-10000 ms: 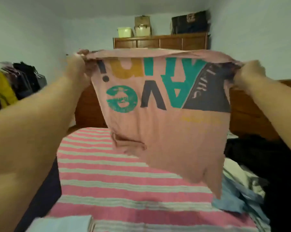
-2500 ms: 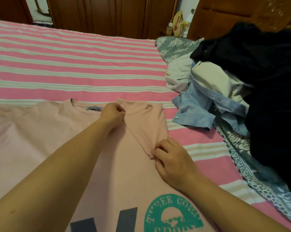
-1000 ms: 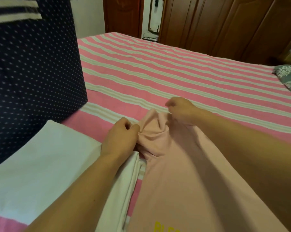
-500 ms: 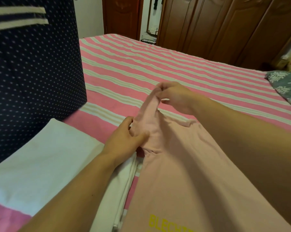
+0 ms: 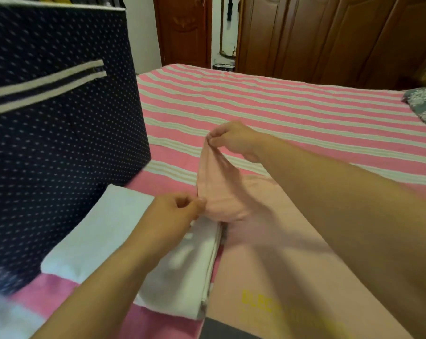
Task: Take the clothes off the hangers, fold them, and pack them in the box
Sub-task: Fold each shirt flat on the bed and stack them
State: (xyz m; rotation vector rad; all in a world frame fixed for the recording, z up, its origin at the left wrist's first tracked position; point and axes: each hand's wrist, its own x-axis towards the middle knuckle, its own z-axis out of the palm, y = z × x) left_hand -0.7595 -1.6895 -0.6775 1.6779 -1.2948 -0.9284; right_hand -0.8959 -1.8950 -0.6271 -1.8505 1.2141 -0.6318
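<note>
A pink T-shirt (image 5: 275, 260) with yellow print lies spread on the striped bed. My right hand (image 5: 234, 138) pinches the end of its left sleeve and holds it lifted above the bed. My left hand (image 5: 175, 211) pinches the same sleeve lower down, near the shoulder seam. A folded white garment (image 5: 104, 236) lies on the bed under my left forearm, right beside the T-shirt. The navy polka-dot fabric box (image 5: 57, 133) stands at the left, its inside hidden.
The pink and white striped bedspread (image 5: 280, 106) stretches behind my hands. A grey floral pillow (image 5: 425, 106) shows at the right edge. Dark wooden wardrobe doors (image 5: 329, 37) line the far wall. Clothes hang behind the box at the top left.
Over the last second my right hand has lifted the sleeve end higher and stretched it out, while my left hand has shifted its pinch along the sleeve's base.
</note>
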